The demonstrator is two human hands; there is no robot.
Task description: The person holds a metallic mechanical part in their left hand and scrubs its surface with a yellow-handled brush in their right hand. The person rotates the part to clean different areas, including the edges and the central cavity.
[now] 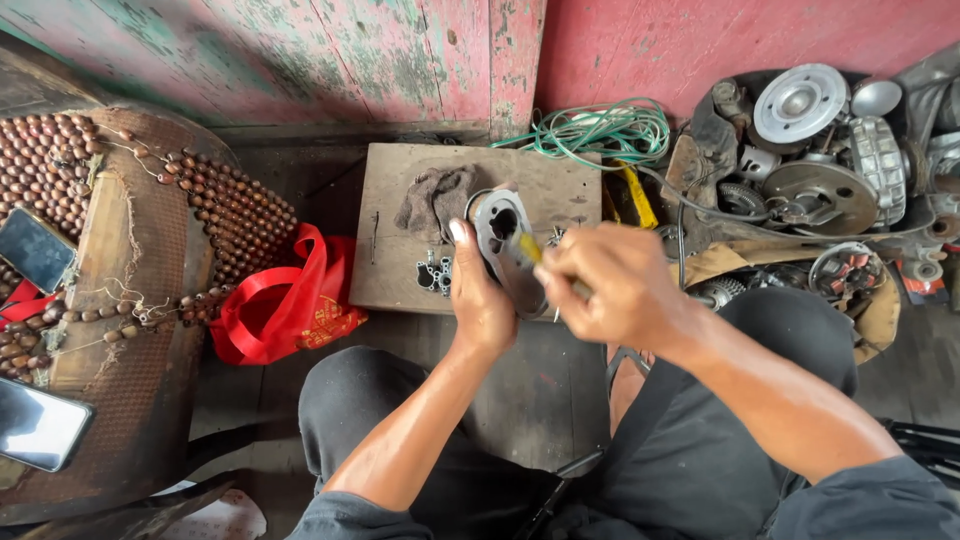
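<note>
My left hand (478, 300) grips a grey metal housing (503, 240) with an oval opening, holding it upright over the near edge of a wooden board (400, 190). My right hand (605, 285) is closed on a slim tool with a yellow handle (529, 248), its tip against the housing's face. The right hand is blurred. A black cable loops from the housing's top.
On the board lie a grey rag (435, 198) and small dark metal parts (434, 274). A red bag (280, 300) sits left of it. A beaded seat cover (210, 200) holds two phones (35, 248). Green wire (600, 130) and motor parts (820, 170) pile at right.
</note>
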